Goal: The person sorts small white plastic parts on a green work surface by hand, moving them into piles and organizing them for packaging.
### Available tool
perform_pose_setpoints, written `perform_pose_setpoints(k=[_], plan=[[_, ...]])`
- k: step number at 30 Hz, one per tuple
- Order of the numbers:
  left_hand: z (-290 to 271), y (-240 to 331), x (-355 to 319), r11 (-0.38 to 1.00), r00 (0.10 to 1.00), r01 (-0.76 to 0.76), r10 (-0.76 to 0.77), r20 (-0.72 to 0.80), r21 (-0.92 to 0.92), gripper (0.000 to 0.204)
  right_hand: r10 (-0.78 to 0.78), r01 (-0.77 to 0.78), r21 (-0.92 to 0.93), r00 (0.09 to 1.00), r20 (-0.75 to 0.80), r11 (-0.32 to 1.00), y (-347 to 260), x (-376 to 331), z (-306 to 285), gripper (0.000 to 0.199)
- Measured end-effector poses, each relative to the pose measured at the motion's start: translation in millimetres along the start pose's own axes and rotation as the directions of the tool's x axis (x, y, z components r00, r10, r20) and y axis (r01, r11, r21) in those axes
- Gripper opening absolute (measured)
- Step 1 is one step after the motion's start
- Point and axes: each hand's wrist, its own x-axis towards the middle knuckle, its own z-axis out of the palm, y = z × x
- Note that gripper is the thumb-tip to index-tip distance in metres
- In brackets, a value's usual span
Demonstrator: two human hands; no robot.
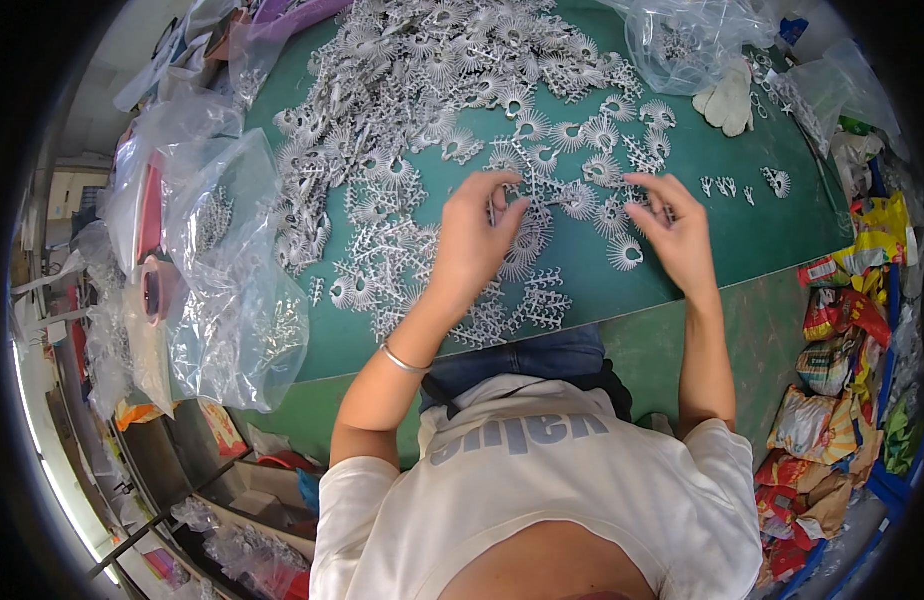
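My left hand (pixel 474 225) is over the middle of the green table, fingers curled in toward the thumb. Grey pieces lie right at its fingertips, and what it grips, if anything, is too small to make out. To the right, my right hand (pixel 677 228) is bent with thumb and forefinger apart, and no piece shows between them. Fan-shaped grey plastic pieces (pixel 579 200) with spiky rims lie between the hands. A single fan piece (pixel 624 252) sits beside the right thumb. Branched grey pieces (pixel 390 250) are spread left of my left wrist.
A big heap of grey pieces (pixel 422 70) covers the far table. Clear plastic bags (pixel 237 270) stand at the left, another bag (pixel 692 40) far right by a white glove (pixel 727 100). Small forked pieces (pixel 725 187) lie right. Colourful packages (pixel 817 420) are stacked beyond the table's right edge.
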Motion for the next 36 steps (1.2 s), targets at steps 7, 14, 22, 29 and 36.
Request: perform_pose_setpoints(k=[7,14,22,29,36], plan=[[19,5,6,0.895,0.991,-0.133,0.13,0.038,0.426,0.026,-0.197,0.182,-0.262,0.98,-0.034,0.948,11,6,8,0.01],[2,0,6,0.688,0.946,0.316,-0.178,0.27,-0.654,0.015,0.202,-0.328,0.862,0.942,0.268,0.386,8,-1,5,0.008],[2,0,-12,0.13,0.865,0.492,-0.185,0.466,-0.861,0.018,0.211,-0.307,0.705,0.952,0.224,0.639,-17,-19,24,0.026],[3,15,-21,0.085,0.862,0.497,-0.161,0.48,-0.864,0.033,0.228,-0.346,0.697,0.938,0.26,0.628,-25,-24,26,0.031],[2,19,-25,-0.057,0.842,0.513,-0.161,0.515,-0.857,0.037,0.314,-0.429,0.843,0.89,0.332,0.325,-18,-27,22,0.023]])
